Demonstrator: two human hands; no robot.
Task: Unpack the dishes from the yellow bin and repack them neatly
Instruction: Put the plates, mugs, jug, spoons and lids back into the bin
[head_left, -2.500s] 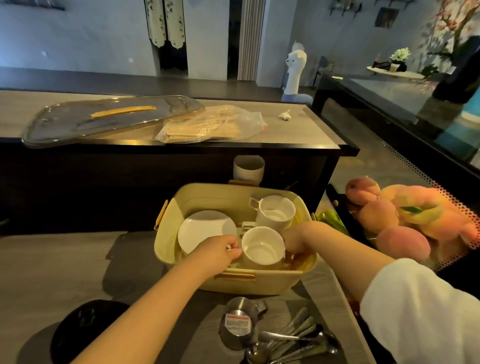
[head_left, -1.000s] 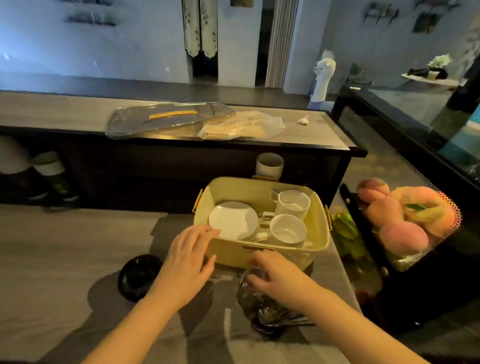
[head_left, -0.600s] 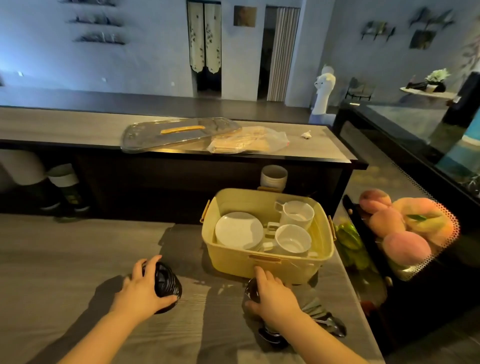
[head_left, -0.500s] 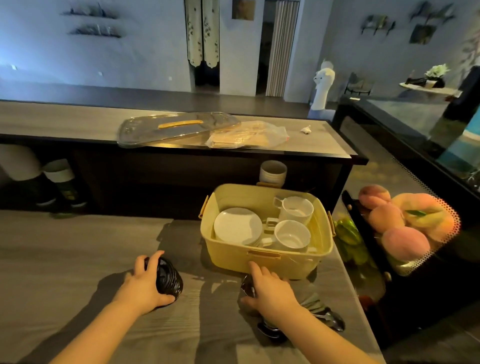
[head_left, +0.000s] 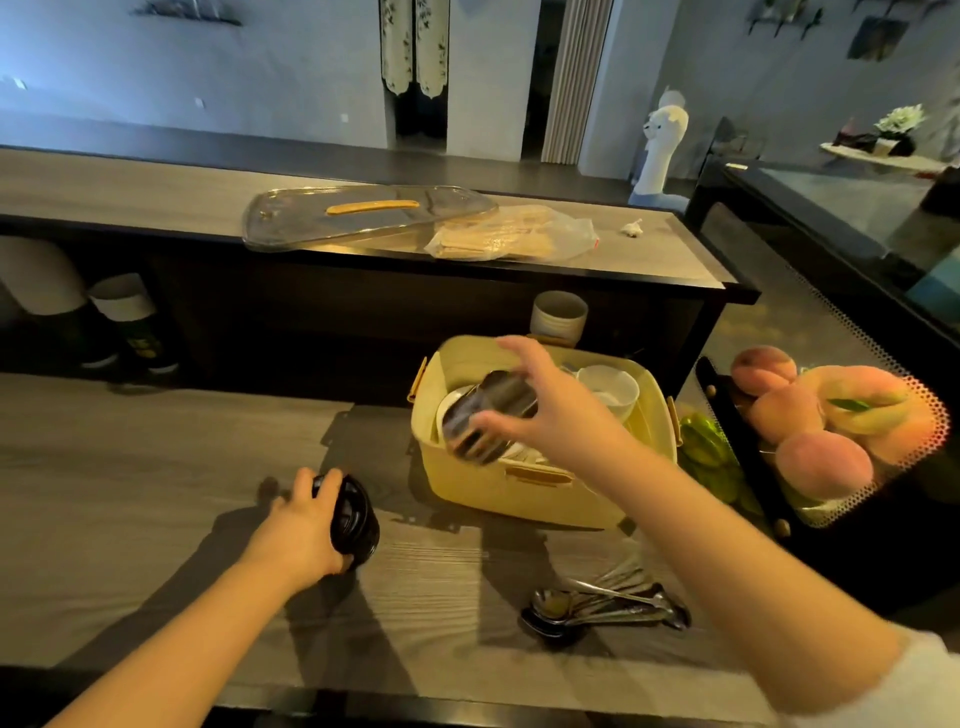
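The yellow bin (head_left: 524, 493) stands on the wooden counter at centre right. Inside it lie a white plate (head_left: 451, 402) and a white cup (head_left: 610, 387), both partly hidden. My right hand (head_left: 550, 415) holds a steel cup (head_left: 488, 415) tilted on its side above the bin's left half. On the counter to the left of the bin, my left hand (head_left: 301, 525) grips a stack of black bowls (head_left: 356, 519) tipped on edge. Several steel spoons (head_left: 602, 608) lie on the counter in front of the bin.
A raised shelf behind carries the bin's clear lid (head_left: 363, 215) and a plastic bag (head_left: 511, 239). A ribbed cup (head_left: 558, 314) stands just behind the bin. A mesh basket of peaches (head_left: 826, 431) and green items (head_left: 709, 454) sit to the right.
My right hand has lifted the steel cup off the counter and carried it up over the bin. My left hand keeps its grip on the black bowls and has tipped them.
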